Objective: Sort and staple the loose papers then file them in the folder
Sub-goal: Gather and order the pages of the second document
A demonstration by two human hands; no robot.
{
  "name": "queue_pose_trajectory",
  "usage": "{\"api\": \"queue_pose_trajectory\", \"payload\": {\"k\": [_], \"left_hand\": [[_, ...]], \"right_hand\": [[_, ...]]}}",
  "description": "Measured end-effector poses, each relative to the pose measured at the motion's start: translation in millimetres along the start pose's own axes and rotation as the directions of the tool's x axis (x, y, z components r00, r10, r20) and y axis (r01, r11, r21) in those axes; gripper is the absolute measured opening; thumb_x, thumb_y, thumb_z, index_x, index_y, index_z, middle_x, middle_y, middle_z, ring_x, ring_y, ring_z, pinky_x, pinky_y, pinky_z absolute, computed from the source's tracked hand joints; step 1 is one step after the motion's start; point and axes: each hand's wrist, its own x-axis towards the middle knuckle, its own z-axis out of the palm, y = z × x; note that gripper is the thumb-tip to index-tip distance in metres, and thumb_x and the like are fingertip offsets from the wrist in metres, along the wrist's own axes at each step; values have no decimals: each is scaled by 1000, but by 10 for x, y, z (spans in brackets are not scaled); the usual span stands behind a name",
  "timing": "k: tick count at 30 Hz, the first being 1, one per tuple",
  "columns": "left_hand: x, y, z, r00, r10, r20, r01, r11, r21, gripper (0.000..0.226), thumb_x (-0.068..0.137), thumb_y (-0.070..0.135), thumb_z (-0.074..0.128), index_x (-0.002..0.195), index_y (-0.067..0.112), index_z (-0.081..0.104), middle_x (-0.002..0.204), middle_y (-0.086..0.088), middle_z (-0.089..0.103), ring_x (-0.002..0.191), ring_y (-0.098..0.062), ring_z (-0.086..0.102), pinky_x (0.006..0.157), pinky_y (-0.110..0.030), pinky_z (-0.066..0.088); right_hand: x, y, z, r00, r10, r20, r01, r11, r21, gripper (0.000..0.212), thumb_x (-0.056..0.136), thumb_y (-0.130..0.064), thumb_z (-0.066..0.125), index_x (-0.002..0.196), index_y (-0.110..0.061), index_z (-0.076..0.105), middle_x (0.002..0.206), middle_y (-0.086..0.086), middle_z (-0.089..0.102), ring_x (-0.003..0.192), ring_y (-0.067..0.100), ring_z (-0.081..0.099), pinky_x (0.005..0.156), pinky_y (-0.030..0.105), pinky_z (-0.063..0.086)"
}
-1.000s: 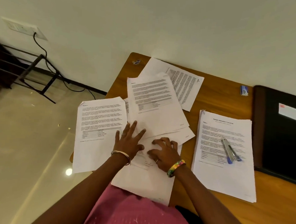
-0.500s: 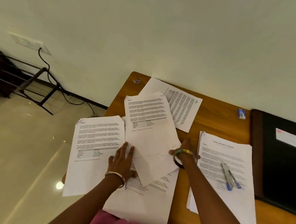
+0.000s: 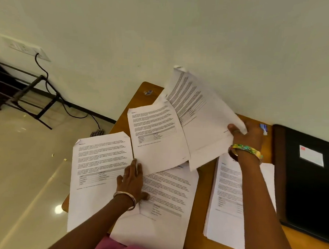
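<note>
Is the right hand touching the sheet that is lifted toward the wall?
Touching. The head view shows the right hand pinching the lifted sheet at its lower corner, thumb on top.

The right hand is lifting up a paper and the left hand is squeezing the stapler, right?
Not quite. The right hand does lift a paper, but the left hand holds no stapler: the head view shows it resting flat on the loose papers spread over the table.

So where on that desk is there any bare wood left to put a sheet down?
A bare strip of desk runs between the middle loose papers and the right-hand stack, and the near right corner below the folder is bare. The left side is crowded.
</note>
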Motion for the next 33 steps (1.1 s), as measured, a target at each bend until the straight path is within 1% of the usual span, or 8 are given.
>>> {"api": "queue_pose_trajectory", "payload": {"k": [9,13,15,18,21,25,30,33], "left_hand": [[129,-8,-322,998,-53,-20,49,988,-146,75,81,51,61,141,19,32,150,-4,14,137,-27,20,108,-47,29],[184,0,-590,999,-47,-11,37,888,-458,55,83,53,58,127,21,54,137,-4,44,123,-24,45,101,-37,39],[163,65,-787,996,-85,-7,41,552,-833,41,87,49,54,115,20,62,126,-4,58,113,-26,56,96,-37,43],[129,95,-1081,991,-66,120,96,-294,-951,59,86,66,38,112,18,63,111,-9,68,101,-30,64,86,-50,51],[105,-74,-1199,992,-84,94,35,-531,-847,71,79,79,26,110,27,65,100,-4,71,89,-25,65,73,-44,53],[3,-271,-1056,967,-232,108,39,-286,-957,39,82,54,59,98,20,67,82,-2,70,66,-19,64,54,-33,52],[29,-545,-455,857,-504,110,269,254,-929,20,65,8,82,79,8,68,86,-16,69,80,-34,66,73,-43,56],[-4,-700,-350,779,-624,63,320,310,-895,23,68,11,80,86,3,68,86,-14,65,84,-33,61,79,-35,48]], "right_hand": [[-176,-437,-98,934,-183,-307,284,902,326,26,81,-19,73,103,-5,68,93,1,65,83,10,60,75,12,47],[-234,-631,-145,938,-46,-343,239,803,546,29,78,-21,76,101,-5,67,86,-6,65,72,-6,61,67,10,50],[-241,-645,-87,979,34,-200,98,783,614,32,78,-21,75,103,-3,65,86,-2,65,64,-5,60,58,11,50],[-371,-424,234,984,155,93,-181,851,493,31,76,-16,76,102,-2,65,96,12,66,73,19,62,55,21,49],[-617,-37,623,945,219,245,-292,901,321,20,74,-13,78,88,-11,64,99,12,67,85,33,64,69,33,52],[-940,369,918,867,326,376,-405,901,154,40,72,-20,81,103,-2,65,99,14,66,86,29,61,73,35,49],[-1071,571,929,818,383,430,-463,881,96,33,73,-25,79,93,-3,63,96,17,66,85,33,60,74,38,49],[-960,737,795,856,427,292,-458,888,44,37,78,-27,75,102,0,65,103,13,65,97,38,59,83,39,47]]}}
